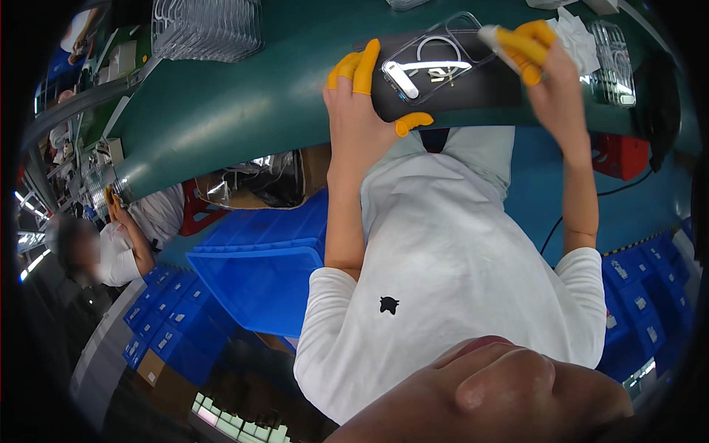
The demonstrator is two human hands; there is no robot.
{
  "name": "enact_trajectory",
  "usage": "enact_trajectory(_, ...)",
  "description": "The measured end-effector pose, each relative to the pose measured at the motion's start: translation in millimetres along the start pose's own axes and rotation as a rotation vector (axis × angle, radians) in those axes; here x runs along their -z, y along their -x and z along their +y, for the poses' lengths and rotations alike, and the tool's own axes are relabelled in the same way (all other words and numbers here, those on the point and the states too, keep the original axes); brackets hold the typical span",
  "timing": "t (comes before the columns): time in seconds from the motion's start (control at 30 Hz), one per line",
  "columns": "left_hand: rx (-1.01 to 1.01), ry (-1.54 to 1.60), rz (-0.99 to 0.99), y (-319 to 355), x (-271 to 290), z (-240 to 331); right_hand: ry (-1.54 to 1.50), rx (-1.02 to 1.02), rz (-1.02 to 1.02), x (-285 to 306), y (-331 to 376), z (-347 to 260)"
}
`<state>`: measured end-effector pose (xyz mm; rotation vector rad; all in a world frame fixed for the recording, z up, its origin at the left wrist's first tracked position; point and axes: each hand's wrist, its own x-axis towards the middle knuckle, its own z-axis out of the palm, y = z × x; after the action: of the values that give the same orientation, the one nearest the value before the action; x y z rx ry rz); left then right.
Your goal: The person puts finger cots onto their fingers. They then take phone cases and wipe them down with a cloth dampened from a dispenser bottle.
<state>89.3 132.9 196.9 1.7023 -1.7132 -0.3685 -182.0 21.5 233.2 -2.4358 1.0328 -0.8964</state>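
Observation:
A clear phone case with a white ring lies at a slant on a black mat on the bench. My left hand, with yellow finger cots on its fingertips, rests at the case's left end. Its fingers are stretched out and its thumb is spread along the mat's near edge. Over the case's right end is my right hand, also in yellow finger cots and slightly smeared by motion. Its fingers are closed on a small white piece, whose kind is too blurred to tell.
Crumpled white tissue and a stack of clear cases are to the right. More clear cases stand in a row at the far left. Below the green bench are a blue bin and a carton. Another person sits left.

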Motion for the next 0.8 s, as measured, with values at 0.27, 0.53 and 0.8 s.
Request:
enact_trajectory(0.27,0.014,-0.057,0.048,6,-24,-1,-0.121,-0.055,-0.348,-82,26,-75)
enact_trajectory(0.53,0.048,-0.005,0.081,5,-20,5,0.110,-0.122,-0.194,-55,30,-38)
enact_trajectory(0.8,0.059,-0.010,0.049,3,-21,3,-0.011,0.039,-0.263,-73,32,-65)
